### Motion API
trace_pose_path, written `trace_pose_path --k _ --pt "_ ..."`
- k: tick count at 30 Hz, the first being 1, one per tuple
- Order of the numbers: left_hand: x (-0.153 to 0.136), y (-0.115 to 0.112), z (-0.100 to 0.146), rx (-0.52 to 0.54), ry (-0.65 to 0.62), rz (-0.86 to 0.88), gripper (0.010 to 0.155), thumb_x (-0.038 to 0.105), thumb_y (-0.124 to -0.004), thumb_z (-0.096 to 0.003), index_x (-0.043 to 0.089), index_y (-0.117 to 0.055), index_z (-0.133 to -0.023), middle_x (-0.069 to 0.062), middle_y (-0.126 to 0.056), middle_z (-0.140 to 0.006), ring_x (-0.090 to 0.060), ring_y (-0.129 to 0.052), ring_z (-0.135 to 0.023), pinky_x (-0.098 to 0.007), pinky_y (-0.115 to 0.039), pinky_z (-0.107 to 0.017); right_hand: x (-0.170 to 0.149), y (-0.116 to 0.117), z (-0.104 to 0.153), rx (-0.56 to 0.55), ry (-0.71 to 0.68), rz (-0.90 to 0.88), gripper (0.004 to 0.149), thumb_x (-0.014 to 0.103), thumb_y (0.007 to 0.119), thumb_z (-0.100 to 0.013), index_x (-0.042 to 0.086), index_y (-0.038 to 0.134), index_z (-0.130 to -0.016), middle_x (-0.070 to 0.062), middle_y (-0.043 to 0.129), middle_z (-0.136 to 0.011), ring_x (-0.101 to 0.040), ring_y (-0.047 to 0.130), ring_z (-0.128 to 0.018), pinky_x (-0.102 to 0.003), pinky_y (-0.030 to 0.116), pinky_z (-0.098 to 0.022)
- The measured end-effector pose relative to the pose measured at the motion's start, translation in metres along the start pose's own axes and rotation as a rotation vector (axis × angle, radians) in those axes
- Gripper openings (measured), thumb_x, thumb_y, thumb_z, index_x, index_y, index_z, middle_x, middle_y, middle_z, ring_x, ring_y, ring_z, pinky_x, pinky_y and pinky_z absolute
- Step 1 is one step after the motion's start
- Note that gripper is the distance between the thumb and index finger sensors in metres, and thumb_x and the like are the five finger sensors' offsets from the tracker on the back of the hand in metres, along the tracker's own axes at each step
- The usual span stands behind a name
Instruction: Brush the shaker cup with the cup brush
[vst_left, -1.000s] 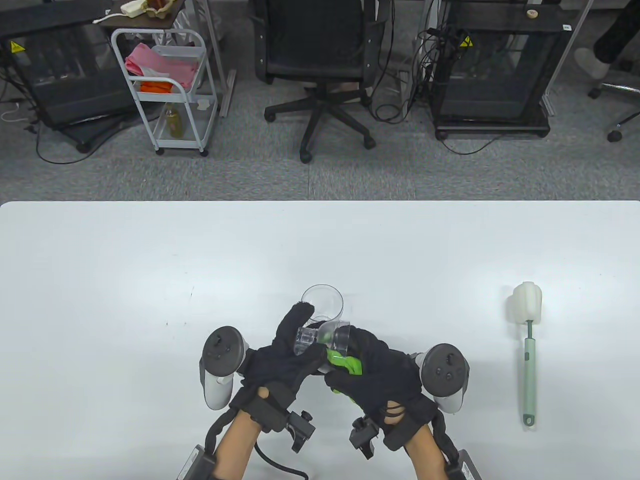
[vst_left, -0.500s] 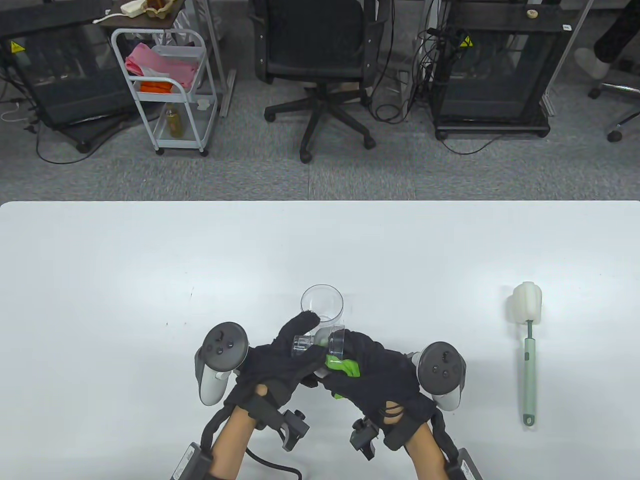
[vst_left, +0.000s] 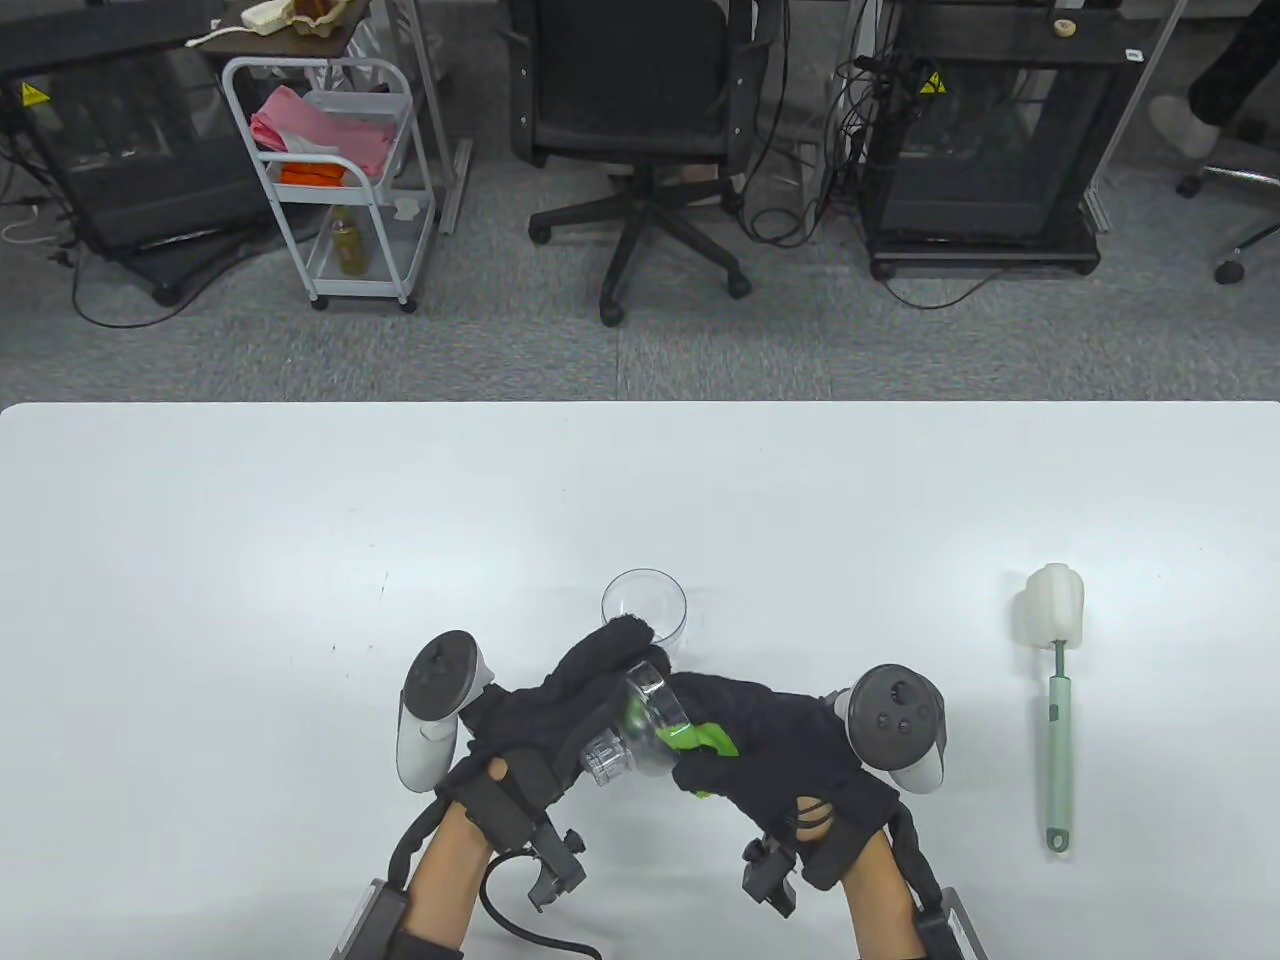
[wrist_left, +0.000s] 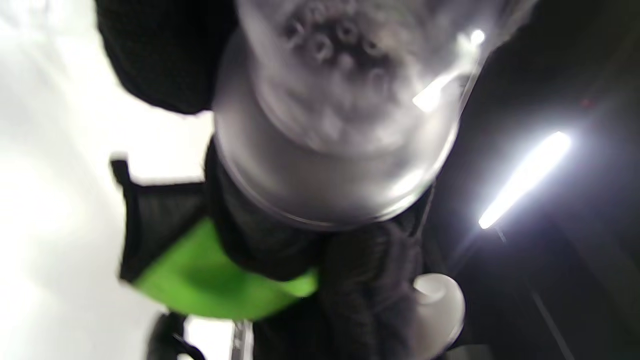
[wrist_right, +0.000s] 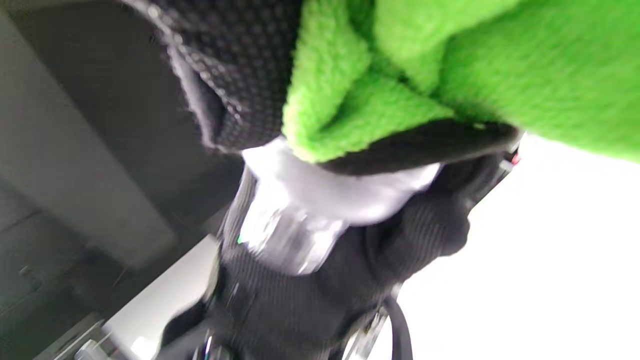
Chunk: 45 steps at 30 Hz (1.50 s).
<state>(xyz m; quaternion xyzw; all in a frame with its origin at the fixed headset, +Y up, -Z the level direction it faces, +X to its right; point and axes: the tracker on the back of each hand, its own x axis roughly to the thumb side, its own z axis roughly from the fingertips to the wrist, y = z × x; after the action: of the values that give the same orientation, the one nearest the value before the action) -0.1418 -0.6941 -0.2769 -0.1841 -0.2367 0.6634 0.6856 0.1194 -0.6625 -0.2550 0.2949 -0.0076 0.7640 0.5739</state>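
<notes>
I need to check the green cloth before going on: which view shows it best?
The right wrist view: the green cloth fills the top of the frame, fluffy and folded. The table view shows a small strip beside the right hand. The left wrist view shows a blurred patch.

Beyond the white bench's far edge: grey carpet, a black office chair, a white trolley, two dark cabinets.
</notes>
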Motion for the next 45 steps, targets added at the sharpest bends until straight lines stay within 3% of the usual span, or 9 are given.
trace_pose_path --k 3,8,17,23,32,37,39,43,45 --pt "0.006 0.002 0.004 0.027 -0.004 -0.052 0.08 0.058 -0.078 -0.0438 0.022 -0.049 -0.11 -0.012 -0.074 -0.103 -0.054 -0.091 -0.087 -0.056 -0.086 -0.057 -0.002 -0.01 0.004 -0.134 0.041 -0.002 0.07 0.027 0.096 -0.032 0.006 0.068 -0.093 -0.016 0.089 -0.083 -0.04 0.095 -0.061 -0.039 0.087 -0.043" --pt "0.017 -0.002 0.003 -0.004 -0.075 -0.188 0.053 0.059 -0.082 -0.0378 0.036 -0.077 -0.085 0.004 -0.093 -0.078 -0.046 -0.094 -0.087 -0.056 -0.088 -0.056 -0.001 -0.018 0.01 -0.27 0.066 -0.042 0.069 0.027 0.095 -0.032 0.006 0.068 -0.092 -0.016 0.088 -0.081 -0.038 0.097 -0.06 -0.036 0.091 -0.041" --pt "0.044 -0.027 0.012 0.233 -0.188 -0.567 0.038 0.053 -0.081 -0.0382 0.044 -0.084 -0.074 0.019 -0.097 -0.088 -0.019 -0.085 -0.102 -0.061 -0.057 -0.069 0.03 -0.024 0.021 -0.528 -0.106 0.21 0.066 0.022 0.095 -0.035 0.016 0.068 -0.095 -0.013 0.084 -0.09 -0.036 0.097 -0.07 -0.036 0.092 -0.05" --pt "0.048 -0.036 0.016 0.354 -0.119 -0.568 0.045 0.05 -0.078 -0.0426 0.031 -0.083 -0.083 0.007 -0.109 -0.072 -0.018 -0.108 -0.075 -0.057 -0.064 -0.068 0.037 -0.008 0.014 -0.377 -0.176 0.264 0.064 0.026 0.09 -0.039 0.015 0.066 -0.097 -0.016 0.078 -0.098 -0.039 0.088 -0.082 -0.041 0.085 -0.058" --pt "0.039 -0.036 0.02 0.388 -0.072 -0.224 0.048 0.041 -0.08 -0.0446 0.014 -0.085 -0.084 -0.002 -0.11 -0.064 -0.02 -0.115 -0.054 -0.054 -0.077 -0.06 0.038 0.004 0.008 -0.198 -0.182 0.377 0.075 0.037 0.098 -0.034 0.027 0.063 -0.099 -0.001 0.072 -0.105 -0.044 0.075 -0.09 -0.052 0.075 -0.062" --pt "0.046 -0.037 0.018 0.324 -0.267 -0.275 0.046 0.044 -0.081 -0.0406 0.029 -0.083 -0.084 0.006 -0.107 -0.071 -0.015 -0.111 -0.066 -0.045 -0.066 -0.07 0.013 -0.003 0.007 -0.19 0.027 -0.057 0.085 0.038 0.099 -0.033 0.013 0.055 -0.102 -0.023 0.061 -0.107 -0.061 0.082 -0.077 -0.054 0.088 -0.052" --pt "0.047 -0.036 0.016 0.277 -0.297 -0.269 0.046 0.044 -0.081 -0.0405 0.03 -0.081 -0.085 0.006 -0.106 -0.073 -0.015 -0.109 -0.07 -0.044 -0.063 -0.071 0.011 -0.001 0.008 -0.219 0.012 -0.178 0.087 0.032 0.102 -0.031 0.008 0.057 -0.101 -0.028 0.061 -0.105 -0.065 0.084 -0.072 -0.055 0.089 -0.048" --pt "0.043 -0.032 0.011 0.111 -0.203 -0.201 0.053 0.047 -0.077 -0.0477 0.022 -0.074 -0.095 0.001 -0.1 -0.083 -0.021 -0.104 -0.079 -0.049 -0.058 -0.072 0.035 -0.003 0.007 -0.176 -0.137 0.222 0.086 0.029 0.104 -0.027 0.013 0.062 -0.1 -0.02 0.066 -0.106 -0.059 0.085 -0.077 -0.052 0.089 -0.051" --pt "0.041 -0.029 0.011 0.128 -0.128 -0.163 0.057 0.051 -0.073 -0.0485 0.016 -0.077 -0.094 -0.002 -0.103 -0.077 -0.023 -0.106 -0.073 -0.055 -0.061 -0.069 0.048 0.004 0.008 -0.143 -0.219 0.413 0.086 0.026 0.107 -0.024 0.019 0.064 -0.099 -0.013 0.068 -0.106 -0.055 0.083 -0.081 -0.051 0.087 -0.055"
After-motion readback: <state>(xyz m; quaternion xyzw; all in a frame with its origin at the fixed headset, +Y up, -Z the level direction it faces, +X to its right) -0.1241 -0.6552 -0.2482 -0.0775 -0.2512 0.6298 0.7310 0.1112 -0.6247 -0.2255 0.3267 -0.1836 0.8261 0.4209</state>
